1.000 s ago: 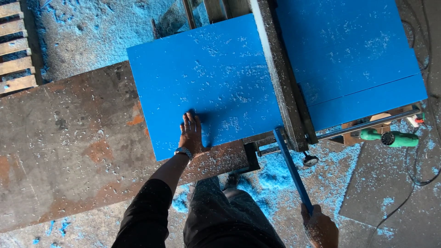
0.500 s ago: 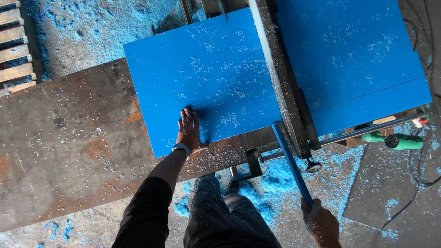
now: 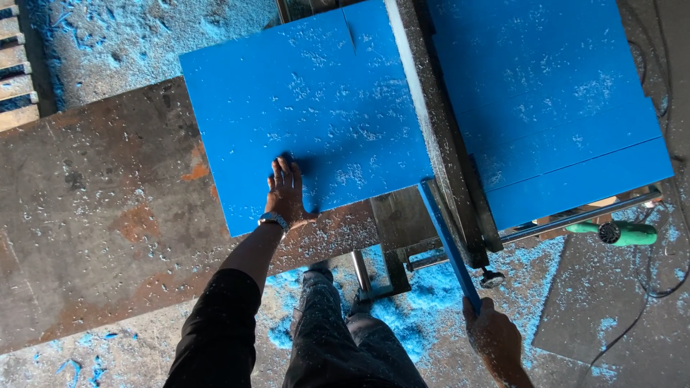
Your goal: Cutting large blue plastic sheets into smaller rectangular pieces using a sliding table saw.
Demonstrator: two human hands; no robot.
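Note:
A large blue board [image 3: 316, 108] lies flat on the rusty saw table [image 3: 93, 215], with a short cut slit at its far edge. My left hand [image 3: 286, 192] presses flat on the board near its front edge, fingers spread; a watch is on the wrist. My right hand [image 3: 492, 338] grips the near end of a narrow blue strip [image 3: 447, 241] that runs along the table's metal fence [image 3: 445, 144]. Right of the fence lies a stack of blue boards [image 3: 553, 108].
Blue shavings cover the floor around my legs [image 3: 345, 338]. A green power tool [image 3: 618, 233] lies on the floor at right with a black cable. A wooden pallet [image 3: 18, 65] sits at the far left. A steel frame and caster stand below the fence.
The blue board has slid a little away from me and to the left under my left hand. The right hand has drawn the strip slightly nearer.

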